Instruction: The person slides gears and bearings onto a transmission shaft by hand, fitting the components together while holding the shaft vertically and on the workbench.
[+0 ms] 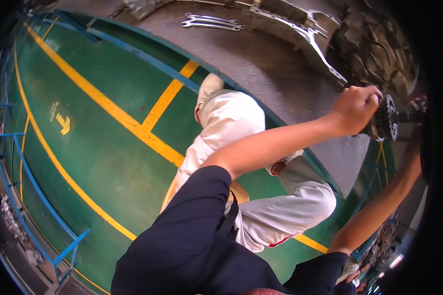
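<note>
My left hand (pixel 357 110) is closed round one end of a gear shaft (pixel 390 118), a dark metal shaft carrying toothed gears. It is held up over the right end of the metal-topped workbench (pixel 280 73). At the picture's dark right rim, my right hand (pixel 418 104) grips the thin end of the same shaft, its fingers only partly visible. Beyond my left hand, a large metal casing (pixel 300 34) with a bright machined edge lies on the bench. Several open-end wrenches (pixel 212 22) rest side by side to its left.
More dark metal castings (pixel 379 49) crowd the bench's far right. A blue beam (pixel 138 51) runs along the bench's side, above the green floor (pixel 103 162) with yellow lines. Blue railings (pixel 34 196) stand at the left. My legs (pixel 231 118) are by the bench edge.
</note>
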`<action>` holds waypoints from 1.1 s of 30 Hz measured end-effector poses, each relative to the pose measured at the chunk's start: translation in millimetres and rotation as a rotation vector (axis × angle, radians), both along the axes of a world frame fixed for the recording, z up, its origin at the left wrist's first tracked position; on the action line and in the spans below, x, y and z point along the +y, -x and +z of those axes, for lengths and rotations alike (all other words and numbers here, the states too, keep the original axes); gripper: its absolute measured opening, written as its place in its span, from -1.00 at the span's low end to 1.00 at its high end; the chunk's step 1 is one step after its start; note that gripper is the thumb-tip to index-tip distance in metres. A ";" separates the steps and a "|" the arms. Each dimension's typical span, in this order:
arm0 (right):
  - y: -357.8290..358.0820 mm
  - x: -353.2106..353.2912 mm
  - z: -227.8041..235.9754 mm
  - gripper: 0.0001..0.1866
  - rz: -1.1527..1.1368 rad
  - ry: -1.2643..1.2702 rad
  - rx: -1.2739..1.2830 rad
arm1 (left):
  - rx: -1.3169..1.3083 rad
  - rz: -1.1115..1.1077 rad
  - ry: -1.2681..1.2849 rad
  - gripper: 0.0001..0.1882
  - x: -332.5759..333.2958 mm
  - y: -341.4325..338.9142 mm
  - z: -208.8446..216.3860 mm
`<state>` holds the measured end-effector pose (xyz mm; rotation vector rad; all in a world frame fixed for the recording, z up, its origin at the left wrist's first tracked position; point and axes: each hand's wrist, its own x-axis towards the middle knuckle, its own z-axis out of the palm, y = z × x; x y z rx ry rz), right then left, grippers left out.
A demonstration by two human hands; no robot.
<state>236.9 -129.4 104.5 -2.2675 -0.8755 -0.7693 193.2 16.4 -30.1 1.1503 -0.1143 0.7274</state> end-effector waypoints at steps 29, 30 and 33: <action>32.9 38.2 -102.9 -0.55 0.271 -0.883 0.094 | 0.037 -0.219 0.152 -0.55 -14.7 -3.4 9.0; 32.4 37.5 -102.2 -0.55 0.267 -0.886 0.093 | 0.049 -0.274 0.279 -0.53 -16.9 -5.8 10.7; 36.7 40.6 -98.9 -0.54 0.255 -0.892 0.086 | 0.088 -0.327 0.289 -0.51 -9.7 -10.6 6.2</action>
